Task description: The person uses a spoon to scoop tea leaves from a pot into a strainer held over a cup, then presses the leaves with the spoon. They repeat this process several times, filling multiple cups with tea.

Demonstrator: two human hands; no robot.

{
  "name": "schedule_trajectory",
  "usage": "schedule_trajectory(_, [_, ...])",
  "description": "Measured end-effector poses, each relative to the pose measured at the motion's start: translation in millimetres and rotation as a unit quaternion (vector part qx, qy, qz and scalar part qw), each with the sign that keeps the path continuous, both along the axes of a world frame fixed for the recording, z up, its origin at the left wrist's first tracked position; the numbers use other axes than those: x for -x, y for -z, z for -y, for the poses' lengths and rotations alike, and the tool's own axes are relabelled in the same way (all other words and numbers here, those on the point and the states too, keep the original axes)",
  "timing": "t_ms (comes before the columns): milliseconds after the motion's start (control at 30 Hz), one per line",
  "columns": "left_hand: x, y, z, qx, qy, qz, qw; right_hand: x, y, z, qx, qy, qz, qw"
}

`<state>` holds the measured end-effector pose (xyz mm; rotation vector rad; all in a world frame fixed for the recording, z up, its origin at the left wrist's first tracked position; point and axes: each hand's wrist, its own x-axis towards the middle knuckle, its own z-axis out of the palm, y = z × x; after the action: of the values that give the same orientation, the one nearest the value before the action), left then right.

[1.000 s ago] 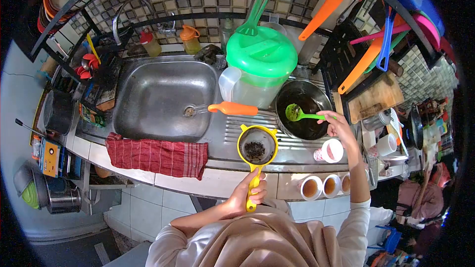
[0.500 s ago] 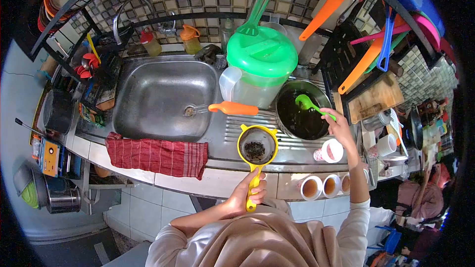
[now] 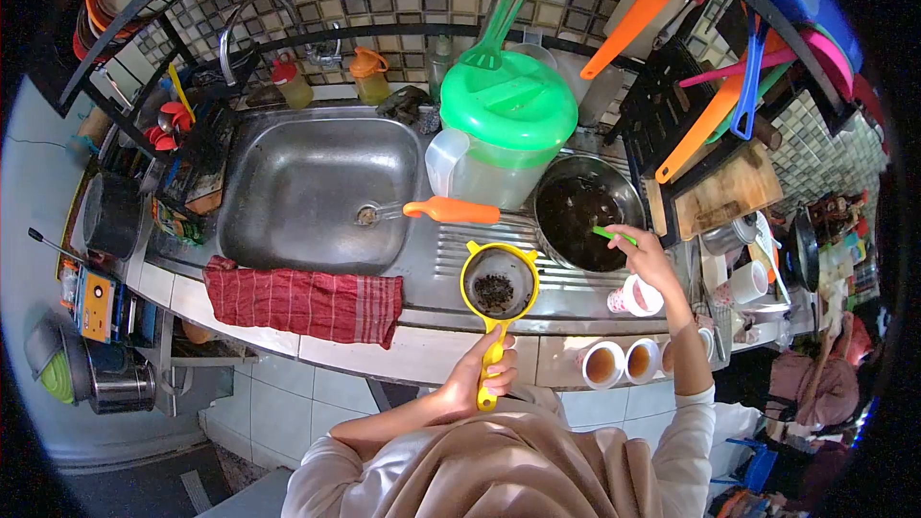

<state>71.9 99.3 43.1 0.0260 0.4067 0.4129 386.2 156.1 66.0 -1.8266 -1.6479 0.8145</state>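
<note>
My left hand [image 3: 483,371] is closed round the handle of a yellow strainer [image 3: 496,350], with dark tea leaves [image 3: 494,294] lying in its mesh. The strainer is held level over the counter's front edge. In my right hand [image 3: 641,254] is a green ladle [image 3: 614,235], gripped by its handle. Its bowl is hidden in the dark liquid of the metal pot [image 3: 576,169]. Just below the pot a patterned paper cup [image 3: 635,295] leans on its side. Cups of brown tea [image 3: 602,364] stand in a row along the front edge, partly hidden by my right forearm.
Behind the pot stands a clear pitcher with a green lid [image 3: 508,110]. To the left are the steel sink [image 3: 317,192] and a red cloth [image 3: 305,301] over its front. An orange-handled utensil [image 3: 451,210] lies across the sink's right rim. Utensils hang overhead at right.
The green ladle's bowl has gone down into the dark liquid, out of sight. My right hand has moved slightly down and left with it. My left hand and the strainer are still.
</note>
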Motion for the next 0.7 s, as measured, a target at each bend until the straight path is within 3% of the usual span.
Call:
schedule_trajectory(67, [-0.1, -0.1, -0.1, 0.000, 0.003, -0.001, 1.000, 2.9, -2.8, 0.5, 0.087, 0.041, -0.142, 0.985])
schedule_trajectory(267, [0.4, -2.7, 0.0, -0.001, -0.001, -0.013, 1.000, 8.2, -13.2, -1.0, 0.097, 0.038, -0.263, 0.959])
schedule_trajectory(467, [0.3, -2.2, -0.2, 0.010, -0.001, -0.001, 1.000, 9.5, -25.8, -1.9, 0.079, 0.080, -0.325, 0.939])
schedule_trajectory(700, [0.1, -2.1, 0.0, 0.007, -0.003, 0.000, 1.000, 9.6, -21.6, -3.7, -0.016, 0.109, -0.294, 0.949])
